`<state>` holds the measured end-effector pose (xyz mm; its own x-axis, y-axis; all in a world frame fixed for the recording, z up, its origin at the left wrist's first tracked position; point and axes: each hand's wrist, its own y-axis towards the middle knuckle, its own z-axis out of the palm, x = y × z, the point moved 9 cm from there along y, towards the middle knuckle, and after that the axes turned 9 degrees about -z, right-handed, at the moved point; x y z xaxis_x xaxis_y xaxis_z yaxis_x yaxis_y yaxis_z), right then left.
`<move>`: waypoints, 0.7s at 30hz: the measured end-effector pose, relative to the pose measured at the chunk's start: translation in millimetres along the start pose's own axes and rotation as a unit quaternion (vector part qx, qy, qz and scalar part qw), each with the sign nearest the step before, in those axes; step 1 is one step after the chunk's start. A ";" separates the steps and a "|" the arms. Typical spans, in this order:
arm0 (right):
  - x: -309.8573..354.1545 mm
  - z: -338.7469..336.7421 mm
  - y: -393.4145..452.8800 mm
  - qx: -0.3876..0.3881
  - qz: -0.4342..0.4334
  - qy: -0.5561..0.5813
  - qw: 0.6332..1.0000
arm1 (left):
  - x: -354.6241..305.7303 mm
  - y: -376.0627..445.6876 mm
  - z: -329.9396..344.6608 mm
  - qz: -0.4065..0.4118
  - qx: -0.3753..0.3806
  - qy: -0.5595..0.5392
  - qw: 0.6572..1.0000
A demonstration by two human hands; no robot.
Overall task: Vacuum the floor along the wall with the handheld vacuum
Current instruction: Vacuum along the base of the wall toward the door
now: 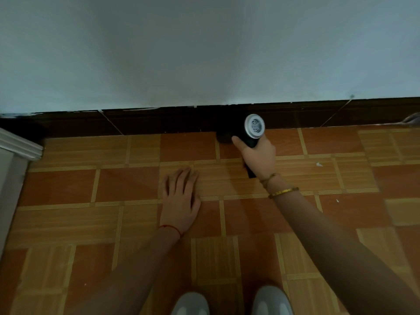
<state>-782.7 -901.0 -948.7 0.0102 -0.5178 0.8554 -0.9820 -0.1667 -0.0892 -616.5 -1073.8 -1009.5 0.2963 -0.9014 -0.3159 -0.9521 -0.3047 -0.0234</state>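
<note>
head view, near to far: two grey shoes (pixel 231 302) at the bottom edge. left hand (pixel 180 201) lies flat on the tiled floor (pixel 68 189), fingers spread, grip open, holding nothing. right hand (pixel 258 155) has its grip closed around the handheld vacuum (pixel 252 130), whose dark nozzle end meets the floor at the baseboard (pixel 159 121). risks: nozzle knocks the baseboard; weight on the braced palm slips on smooth tile; white scraps (pixel 319 164) to the right get missed.
</note>
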 end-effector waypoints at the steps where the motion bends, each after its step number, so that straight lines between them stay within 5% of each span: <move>1: -5.2 -11.9 -0.7 -0.024 0.008 0.001 1.000 | 0.0 0.0 0.2 -0.002 0.001 0.000 1.000; 4: -17.5 -35.2 -5.9 -0.072 0.014 -0.002 0.997 | 0.0 0.0 0.5 -0.001 -0.003 -0.004 1.000; 10: -20.8 -32.0 -4.9 -0.046 0.038 0.029 0.998 | 0.6 -0.1 0.3 -0.001 -0.004 0.001 1.000; 16: -35.4 -60.1 -12.9 -0.131 0.061 0.038 0.989 | 0.0 -0.8 -0.7 0.001 -0.012 -0.004 1.000; 21: -34.9 -43.5 -8.6 -0.053 0.091 0.065 0.992 | 0.2 -0.4 -0.9 0.003 -0.015 -0.006 1.000</move>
<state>-782.9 -845.0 -955.6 -0.1867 -0.4179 0.8891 -0.9797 0.0122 -0.1999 -616.0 -1074.1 -1008.6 0.2892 -0.8995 -0.3275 -0.9512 -0.3085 0.0074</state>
